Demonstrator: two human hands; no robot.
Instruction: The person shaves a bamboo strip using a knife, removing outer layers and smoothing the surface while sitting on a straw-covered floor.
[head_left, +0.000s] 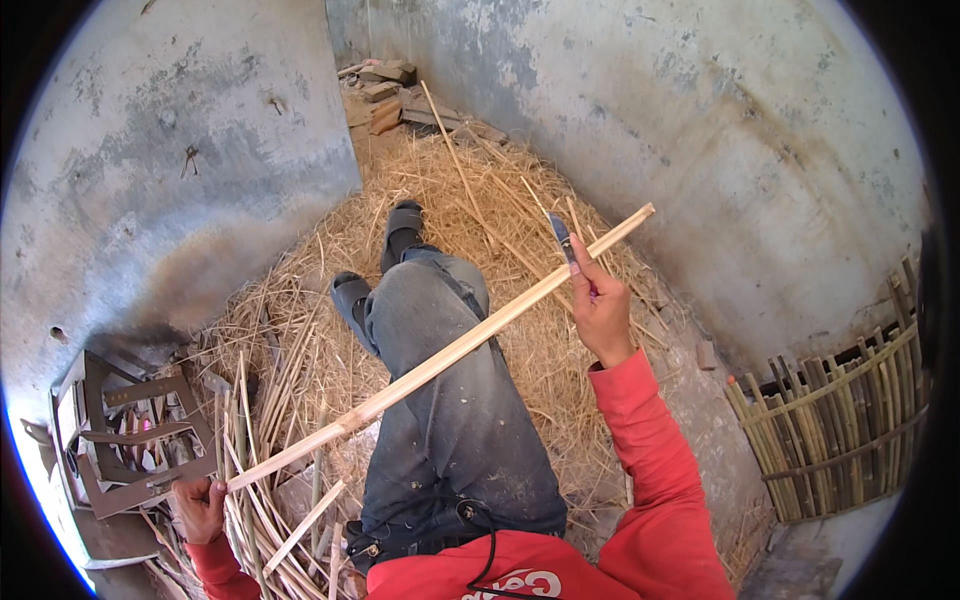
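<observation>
A person sits on the straw [520, 190] with legs stretched toward 12 o'clock, wearing grey trousers [450, 400], dark sandals [403, 222] and a red top [650, 470].

The left hand [200, 505], at 8 o'clock, is closed around the lower end of a long pale cane [440, 360]. The cane runs on a slant from that grip, across the lap, up toward 1 o'clock, where its far end stands free above the straw.

The right hand [600, 310], at 2 o'clock, is wrapped in a fist around the handle of a knife [562, 238]. The blade points up and away toward 12 o'clock and lies just against the upper part of the cane; the hand itself sits on the near side of the cane, touching or almost touching it.

Beside the left hand, at 7 o'clock, lies a heap of split strips [260, 440], pale and thin, fanned out over the straw and against the left leg. Farther left, at 8 to 9 o'clock, stands a rough frame of brown slats [130, 440] against the wall [150, 180].

At 3 to 4 o'clock a woven basket [840, 420] of greenish canes stands by the other wall, well apart from the right hand. At 12 o'clock, in the corner beyond the straw, bricks [385, 85] and bits of wood are piled. A few loose long stalks [455, 150] lie across the straw between the feet and that corner.
</observation>
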